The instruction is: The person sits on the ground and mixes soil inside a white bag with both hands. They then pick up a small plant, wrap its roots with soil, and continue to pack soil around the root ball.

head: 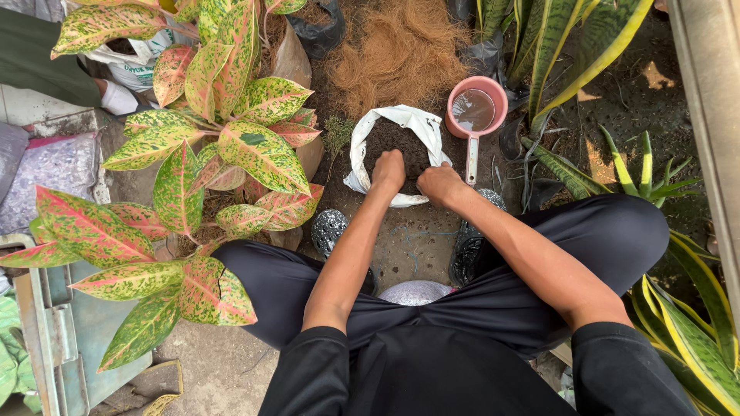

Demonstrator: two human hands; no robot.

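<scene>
A white bag (401, 123) filled with dark soil (393, 139) is seen on the ground in front of the squatting person, between the two shoes (330, 229). The bag is soft and wrinkled, its rim is rolled down into a thick white collar, and its mouth stands open upward, so that the dark, crumbly soil inside is shown. The left hand (388, 171) is pressed down into the soil at the near side of the bag; its fingers are curled and buried in the soil, so it cannot be told how far they are opened or whether anything is gripped. The right hand (438, 183) is laid on the near right edge of the bag, with the fingers bent downward over the rim; if the cloth is pinched or only touched cannot be told. Just to the right of the bag a pink scoop (476, 112) with a long handle is placed, and some brownish water is held in it. Behind the bag a heap of brown coconut fibre (397, 54) is spread. To the left a plant with pink and green leaves (231, 139) is standing, and striped sword-shaped leaves (555, 46) are seen on the right.
</scene>
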